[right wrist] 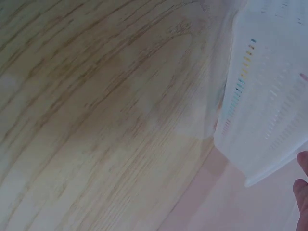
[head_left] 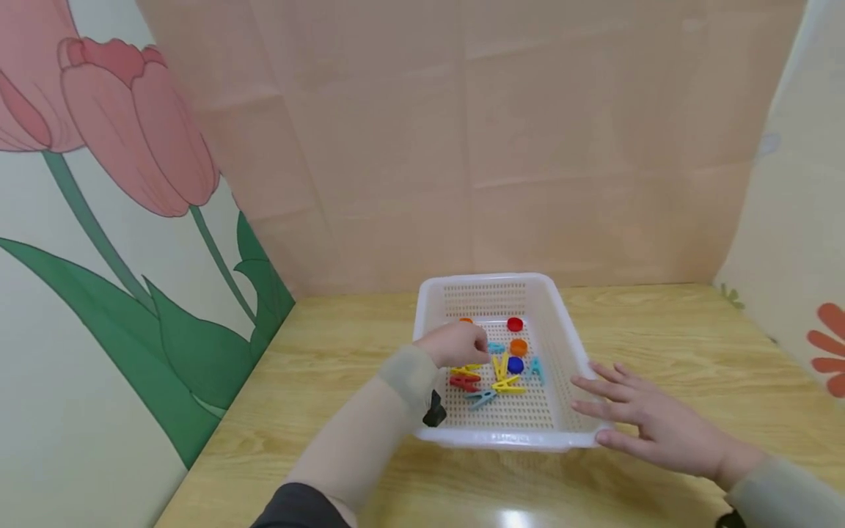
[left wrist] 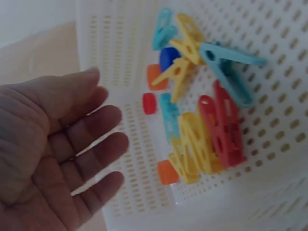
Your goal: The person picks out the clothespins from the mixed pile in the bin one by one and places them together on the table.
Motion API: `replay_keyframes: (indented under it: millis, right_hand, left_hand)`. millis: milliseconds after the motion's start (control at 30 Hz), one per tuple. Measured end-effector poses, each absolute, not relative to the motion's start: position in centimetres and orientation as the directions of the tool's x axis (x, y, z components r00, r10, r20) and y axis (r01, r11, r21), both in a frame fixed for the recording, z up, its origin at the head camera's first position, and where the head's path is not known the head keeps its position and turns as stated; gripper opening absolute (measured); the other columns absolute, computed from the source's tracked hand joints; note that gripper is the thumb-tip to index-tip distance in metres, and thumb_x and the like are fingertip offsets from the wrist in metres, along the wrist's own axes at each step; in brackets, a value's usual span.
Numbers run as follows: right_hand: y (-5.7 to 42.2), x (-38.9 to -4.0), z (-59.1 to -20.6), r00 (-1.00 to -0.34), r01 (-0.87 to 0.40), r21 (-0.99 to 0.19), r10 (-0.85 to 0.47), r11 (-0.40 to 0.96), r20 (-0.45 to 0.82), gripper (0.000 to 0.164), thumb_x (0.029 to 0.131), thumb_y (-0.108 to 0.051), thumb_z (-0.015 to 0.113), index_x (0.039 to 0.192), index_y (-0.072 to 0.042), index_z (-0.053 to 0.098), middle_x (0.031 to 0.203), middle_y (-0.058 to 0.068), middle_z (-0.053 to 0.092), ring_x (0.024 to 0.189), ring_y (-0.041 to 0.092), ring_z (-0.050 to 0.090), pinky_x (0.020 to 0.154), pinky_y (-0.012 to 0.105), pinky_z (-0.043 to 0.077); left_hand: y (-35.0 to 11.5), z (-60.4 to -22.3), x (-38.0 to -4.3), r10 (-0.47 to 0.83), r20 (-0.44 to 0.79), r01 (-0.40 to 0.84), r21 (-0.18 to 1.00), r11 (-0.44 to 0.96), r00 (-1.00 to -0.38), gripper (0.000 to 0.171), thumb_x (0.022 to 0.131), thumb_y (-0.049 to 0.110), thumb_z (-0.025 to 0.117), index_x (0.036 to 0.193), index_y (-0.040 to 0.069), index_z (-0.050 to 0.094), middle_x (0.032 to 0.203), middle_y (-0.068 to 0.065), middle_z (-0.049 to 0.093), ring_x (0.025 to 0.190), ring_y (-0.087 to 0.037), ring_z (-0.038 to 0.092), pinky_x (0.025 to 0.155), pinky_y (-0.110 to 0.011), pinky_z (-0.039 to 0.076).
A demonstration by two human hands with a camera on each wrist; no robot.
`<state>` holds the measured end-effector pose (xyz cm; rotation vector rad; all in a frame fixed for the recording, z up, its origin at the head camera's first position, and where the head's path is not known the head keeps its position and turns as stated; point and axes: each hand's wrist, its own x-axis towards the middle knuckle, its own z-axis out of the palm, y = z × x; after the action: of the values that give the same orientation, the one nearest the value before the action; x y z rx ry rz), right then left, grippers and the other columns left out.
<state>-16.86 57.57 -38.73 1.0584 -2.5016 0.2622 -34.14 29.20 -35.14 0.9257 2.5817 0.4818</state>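
A white perforated plastic basket (head_left: 511,440) holds clothespins and small round caps. My left hand (head_left: 457,345) is over its left part; the left wrist view shows the fingers (left wrist: 98,120) loosely bent, thumb apart, with nothing between them. Near it lie a red clothespin (left wrist: 224,127), yellow clothespins (left wrist: 195,142) and light blue clothespins (left wrist: 228,70). Beyond these are a blue cap (head_left: 515,364), orange caps (head_left: 518,347) and a red cap (head_left: 515,324). My right hand (head_left: 650,418) spreads its fingers at the basket's right rim, close to the front corner.
The basket stands on a wood-grain table (head_left: 343,367). Behind it hangs a pinkish-brown sheet (head_left: 475,147). A wall with painted tulips (head_left: 138,125) rises at left, and a pale wall with a red flower (head_left: 832,348) at right.
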Motion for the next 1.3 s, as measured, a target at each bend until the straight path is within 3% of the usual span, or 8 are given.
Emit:
replay_keyframes:
  millis: [133,333,500,700,1033,1300]
  right_hand:
    - [57.4,-16.8,-38.7,-0.645,-0.711,-0.04,-0.629,0.702,0.435,0.058,0.081,-0.033,0.076,0.136,-0.026,0.057,0.143,0.002,0.049,0.143,0.02,0.023,0.115,0.025,0.006]
    - [57.3,-16.7,-38.5,-0.635,-0.725,-0.061,-0.632,0.686,0.444,0.059,0.08,-0.03,0.077,0.135,-0.024,0.057,0.143,0.004,0.05,0.143,0.02,0.024,0.115,0.025,0.006]
    - [57.3,-16.7,-38.4,-0.636,-0.722,-0.05,-0.634,0.69,0.44,0.057,0.082,-0.031,0.075,0.136,-0.025,0.057,0.143,0.002,0.049,0.144,0.018,0.022,0.115,0.025,0.006]
    - [57.3,-16.7,-38.4,-0.632,-0.723,-0.041,-0.637,0.689,0.441,0.056,0.083,-0.031,0.075,0.135,-0.025,0.057,0.142,0.003,0.05,0.143,0.018,0.023,0.115,0.025,0.007]
    - [57.2,-16.7,-38.4,-0.639,-0.715,-0.039,-0.63,0.698,0.441,0.056,0.083,-0.031,0.075,0.135,-0.026,0.057,0.142,0.002,0.051,0.143,0.018,0.023,0.115,0.024,0.007]
    - [57.1,-16.7,-38.5,-0.628,-0.723,-0.034,-0.637,0.69,0.448,0.055,0.083,-0.031,0.074,0.135,-0.025,0.057,0.141,0.003,0.051,0.143,0.019,0.024,0.115,0.025,0.007]
  left_hand:
    - [29.2,-35.9,-33.6,0.602,-0.343,0.493,0.357,0.794,-0.721,0.015,0.087,0.035,0.072,0.083,0.021,0.068,0.085,0.002,0.066,0.075,-0.012,0.055,0.071,-0.028,0.044]
    - [29.6,-36.6,-33.2,0.591,-0.384,0.569,0.183,0.802,-0.71,0.027,0.083,0.042,0.074,0.074,0.019,0.064,0.072,0.004,0.059,0.068,-0.012,0.052,0.065,-0.028,0.04]
    - [30.2,-36.8,-32.8,0.565,-0.418,0.593,0.075,0.802,-0.711,0.027,0.08,0.045,0.076,0.082,0.019,0.068,0.076,0.006,0.06,0.072,-0.012,0.052,0.069,-0.027,0.042]
    - [30.5,-36.4,-32.1,0.53,-0.457,0.576,0.046,0.816,-0.714,0.041,0.074,0.047,0.08,0.105,0.023,0.07,0.1,0.009,0.066,0.096,-0.011,0.058,0.092,-0.033,0.043]
    - [30.6,-36.5,-31.6,0.531,-0.462,0.617,-0.044,0.786,-0.71,0.047,0.073,0.05,0.08,0.109,0.022,0.07,0.105,0.007,0.067,0.098,-0.011,0.058,0.095,-0.033,0.042]
    - [30.6,-36.6,-31.7,0.536,-0.478,0.601,0.021,0.799,-0.696,0.043,0.077,0.034,0.079,0.118,0.025,0.066,0.11,0.009,0.064,0.105,-0.011,0.055,0.099,-0.034,0.04]
